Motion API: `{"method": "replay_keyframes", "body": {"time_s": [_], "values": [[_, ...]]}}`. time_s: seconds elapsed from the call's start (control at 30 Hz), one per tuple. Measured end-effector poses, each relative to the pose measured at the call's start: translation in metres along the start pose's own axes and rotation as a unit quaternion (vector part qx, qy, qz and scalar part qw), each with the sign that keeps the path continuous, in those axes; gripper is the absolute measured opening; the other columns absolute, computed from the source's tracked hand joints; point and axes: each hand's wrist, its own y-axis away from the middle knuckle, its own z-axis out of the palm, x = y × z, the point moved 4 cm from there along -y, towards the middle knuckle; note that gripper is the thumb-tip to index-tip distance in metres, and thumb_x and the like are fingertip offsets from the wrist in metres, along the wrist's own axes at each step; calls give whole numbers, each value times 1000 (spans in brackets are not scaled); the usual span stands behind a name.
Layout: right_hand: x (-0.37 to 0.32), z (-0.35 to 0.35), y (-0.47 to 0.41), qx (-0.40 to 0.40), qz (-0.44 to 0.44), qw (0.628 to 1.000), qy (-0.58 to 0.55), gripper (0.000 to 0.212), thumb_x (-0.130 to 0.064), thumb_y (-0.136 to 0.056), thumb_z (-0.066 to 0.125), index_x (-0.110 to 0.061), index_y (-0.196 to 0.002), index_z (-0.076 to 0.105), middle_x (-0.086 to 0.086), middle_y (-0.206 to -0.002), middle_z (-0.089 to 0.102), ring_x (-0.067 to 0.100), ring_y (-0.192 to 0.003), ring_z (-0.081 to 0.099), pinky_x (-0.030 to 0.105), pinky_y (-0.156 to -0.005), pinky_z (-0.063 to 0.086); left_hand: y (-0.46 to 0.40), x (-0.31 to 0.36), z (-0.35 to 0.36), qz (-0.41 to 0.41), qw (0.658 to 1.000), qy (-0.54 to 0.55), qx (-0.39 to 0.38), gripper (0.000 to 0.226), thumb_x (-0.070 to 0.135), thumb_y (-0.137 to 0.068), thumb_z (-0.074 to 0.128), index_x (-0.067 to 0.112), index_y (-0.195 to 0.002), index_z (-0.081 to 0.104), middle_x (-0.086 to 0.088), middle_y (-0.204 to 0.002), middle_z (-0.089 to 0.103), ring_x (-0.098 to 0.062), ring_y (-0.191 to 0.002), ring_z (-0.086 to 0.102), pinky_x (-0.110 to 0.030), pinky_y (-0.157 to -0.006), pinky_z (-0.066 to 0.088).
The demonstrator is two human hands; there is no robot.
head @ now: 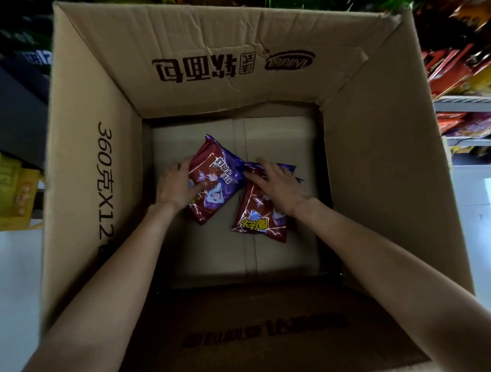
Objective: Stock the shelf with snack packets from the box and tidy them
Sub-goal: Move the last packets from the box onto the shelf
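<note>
I look down into a large open cardboard box (104, 168) with printed black characters on its walls. On its floor lie two red-and-purple snack packets. My left hand (177, 185) grips the left packet (219, 175) from its left side, thumb over its face. Fingers spread, my right hand (280, 184) lies on top of the right packet (256, 216); whether they curl round its edge is hidden. The two packets touch near their upper ends.
Shelves (466, 100) at the right carry red, orange and purple snack packs. Dark shelving with green and blue packs lies at the top and upper left, with yellow cartons (8, 191) at the left. A pale floor surrounds the box.
</note>
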Motion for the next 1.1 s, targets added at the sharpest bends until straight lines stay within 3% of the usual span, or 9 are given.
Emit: {"method": "replay_keyframes", "body": {"time_s": [0.07, 0.13, 0.2, 0.4, 0.5, 0.8, 0.9, 1.0, 1.1], "values": [[-5, -3, -6, -19, -87, 991, 99, 88, -25, -80, 70, -27, -150, 16, 12, -158, 3, 30, -145, 4, 47, -116, 9, 0, -1, 1, -3, 1000, 0, -1, 80, 43, -82, 67, 20, -146, 25, -15, -139, 42, -32, -126, 42, -47, -103, 38], [-13, 1, -8, -56, -187, 960, 199, 82, -21, -82, 68, -23, -149, 21, 9, -158, 11, 27, -145, 7, 45, -117, 3, -1, -3, 2, -11, 1000, 1, -6, 82, 45, -81, 68, 20, -146, 24, -14, -138, 44, -31, -125, 43, -47, -102, 39], [-19, 9, -8, -91, -233, 929, 272, 83, -18, -83, 67, -21, -150, 19, 6, -157, 18, 24, -146, 9, 45, -116, -1, -2, -5, 3, -17, 1000, 2, -11, 82, 45, -81, 68, 20, -146, 24, -14, -138, 44, -31, -126, 43, -47, -103, 38], [-26, 1, -21, -79, -200, 920, 328, 71, -22, -85, 64, -21, -145, 28, 4, -148, 37, 25, -139, 29, 42, -115, 12, -2, -1, -1, -7, 1000, 6, 4, 80, 41, -80, 69, 24, -145, 26, -13, -137, 43, -31, -127, 39, -48, -104, 35], [-25, 6, -23, -75, -188, 914, 352, 70, -26, -83, 67, -24, -144, 31, 3, -145, 40, 27, -138, 30, 42, -114, 15, 0, 2, -1, 3, 1000, -1, -24, 86, 38, -79, 72, 26, -147, 21, -13, -141, 37, -30, -131, 32, -46, -103, 33], [-12, 2, -19, -82, -200, 914, 342, 62, -25, -85, 63, -19, -141, 38, 8, -149, 34, 30, -143, 15, 50, -117, 6, 5, -3, 0, 16, 996, 40, -74, 82, 36, -85, 66, 28, -148, 16, -11, -136, 50, -28, -116, 54, -39, -94, 46], [-1, -6, -12, -90, -175, 940, 279, 61, -26, -84, 65, -18, -139, 39, 9, -149, 36, 30, -143, 17, 54, -117, 2, 8, 1, -4, 25, 998, 31, -52, 75, 39, -85, 65, 29, -146, 22, -9, -132, 54, -27, -113, 56, -36, -90, 47], [7, -21, 4, -84, -136, 961, 226, 75, -32, -81, 68, -22, -144, 29, 6, -148, 37, 29, -142, 23, 57, -113, -4, 9, 6, -11, 39, 999, -13, -35, 71, 42, -85, 64, 33, -144, 25, -6, -133, 55, -27, -115, 56, -37, -93, 46], [13, -48, 27, -46, -67, 993, 87, 82, -44, -80, 68, -24, -146, 23, 7, -142, 44, 27, -136, 33, 57, -114, 2, 15, 18, -26, 62, 996, -58, -5, 70, 42, -85, 64, 37, -143, 25, -7, -131, 55, -27, -114, 56, -40, -93, 47]]}}
